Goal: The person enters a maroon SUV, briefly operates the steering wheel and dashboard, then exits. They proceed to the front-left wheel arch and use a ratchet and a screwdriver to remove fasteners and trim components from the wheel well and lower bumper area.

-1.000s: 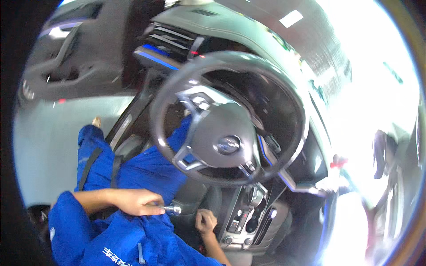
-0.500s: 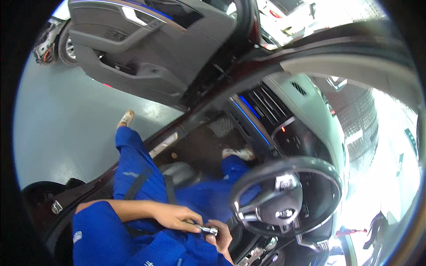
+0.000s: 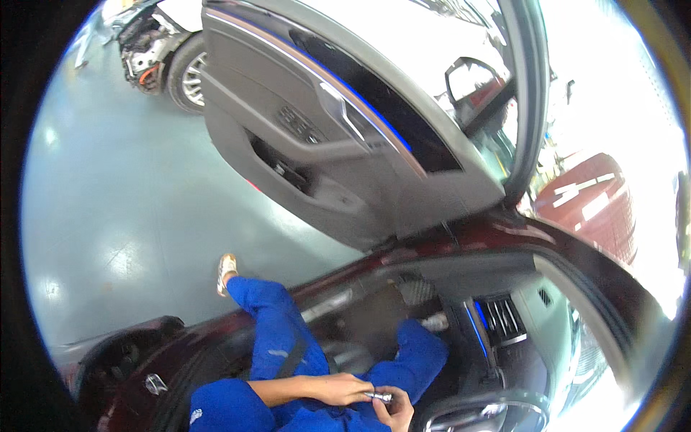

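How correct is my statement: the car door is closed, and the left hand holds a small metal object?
The head view shows the car door open, not closed; the left hand does hold the small metal object.

Silver tool (image 3: 381, 396), bright blue trousers (image 3: 279, 324), dark grey door panel (image 3: 345, 164) with blue strip (image 3: 381, 122), maroon hood (image 3: 594, 209)

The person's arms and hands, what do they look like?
A bright blue sleeve with a small white mark covers the upper left arm and ends near the elbow. The left forearm is bare. The left hand and right hand are ungloved. The right sleeve isn't clear.
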Motion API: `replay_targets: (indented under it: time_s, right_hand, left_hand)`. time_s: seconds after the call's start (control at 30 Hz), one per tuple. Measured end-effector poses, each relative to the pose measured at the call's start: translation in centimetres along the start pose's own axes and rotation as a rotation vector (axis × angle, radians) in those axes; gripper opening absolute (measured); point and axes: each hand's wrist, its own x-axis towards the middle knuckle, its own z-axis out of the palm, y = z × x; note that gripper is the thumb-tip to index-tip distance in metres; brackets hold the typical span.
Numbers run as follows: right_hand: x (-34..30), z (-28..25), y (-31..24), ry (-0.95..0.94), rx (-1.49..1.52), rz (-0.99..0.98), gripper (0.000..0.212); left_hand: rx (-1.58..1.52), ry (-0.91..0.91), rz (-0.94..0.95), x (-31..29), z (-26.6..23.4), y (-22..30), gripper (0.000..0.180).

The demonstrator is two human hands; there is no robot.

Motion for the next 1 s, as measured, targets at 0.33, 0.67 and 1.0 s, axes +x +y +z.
replay_targets:
  time_s: [0.33, 0.67, 1.0]
  right_hand:
    - [13.0, 13.1, -14.3, -0.037, -0.708, -0.28, 0.034]
    - [21.2, 36.1, -29.6, -0.508, -0.627, -0.454, 0.038]
    - [22.5, 53.0, -40.6, -1.069, -0.702, -0.437, 0.054]
  left_hand:
    - [-0.507, -0.183, -0.082, -5.7, -17.9, 2.5, 0.04]
    - [-0.209, 0.442, -0.305, -25.7, -35.7, 11.2, 0.03]
    - [-0.1, 0.884, -0.196, -41.1, -39.1, 18.8, 0.029]
